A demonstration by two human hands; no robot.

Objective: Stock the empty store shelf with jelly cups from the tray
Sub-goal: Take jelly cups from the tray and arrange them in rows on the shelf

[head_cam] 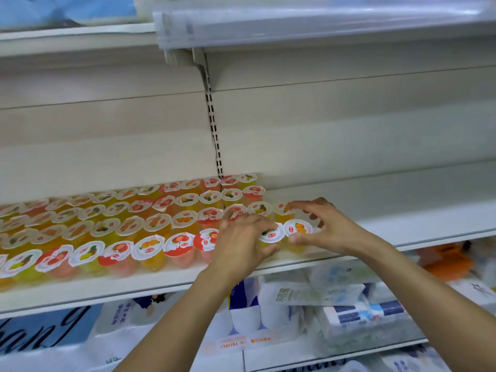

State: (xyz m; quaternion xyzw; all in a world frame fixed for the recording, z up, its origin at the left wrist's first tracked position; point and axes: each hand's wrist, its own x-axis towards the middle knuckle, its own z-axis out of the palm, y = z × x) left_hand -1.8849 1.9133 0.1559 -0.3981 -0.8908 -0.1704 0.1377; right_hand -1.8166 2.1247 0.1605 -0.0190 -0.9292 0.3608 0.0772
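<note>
Forearms reach up from the bottom edge toward the shelf (375,210); below them lie wrapped tissue packs (349,312), nothing to do with our job. Our left hand (241,237) curls its fingers and thumb round a pineapple-lid cup (272,234) at the front row's right end. Our right hand (326,226) pinches the orange-lid cup (298,229) just beside it with the thumb low on its wall, while the fingers arch over another cup (283,210) behind; whether they touch that one we cannot tell. Both front cups sit upright on the shelf board, touching each other, so we judge this as setting down and squaring up rather than carrying. Rows of jelly cups (107,229) already fill the left bay, lids up and packed rim to rim, which keeps them from tipping. Bare board runs on to the right, so much stocking remains. No tray in view. Risk: nudging the neighbours out of line when letting go.
</note>
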